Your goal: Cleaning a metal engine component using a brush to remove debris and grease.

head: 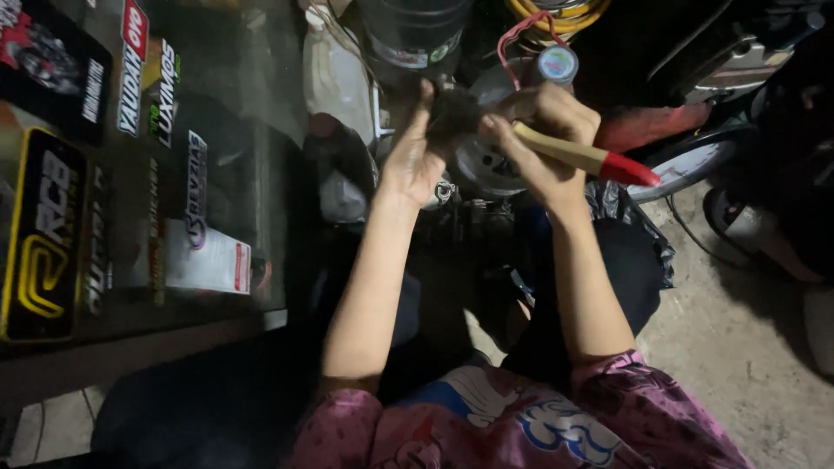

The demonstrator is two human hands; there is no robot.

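My right hand (543, 130) grips a paintbrush (584, 156) with a pale wooden handle and a red tip that points to the right. The brush's dark bristles (453, 111) rest against a small dark part that my left hand (415, 155) holds up by its fingers. Both hands meet in front of a round metal engine cover (486, 165). The dark part itself is mostly hidden by the bristles and my fingers.
A glass cabinet (174, 174) covered with stickers stands at the left. A white plastic jug (334, 78), a dark bucket (413, 35) and yellow coiled hose (556, 13) sit behind. A motorcycle body (721, 130) lies at the right, concrete floor (738, 347) below it.
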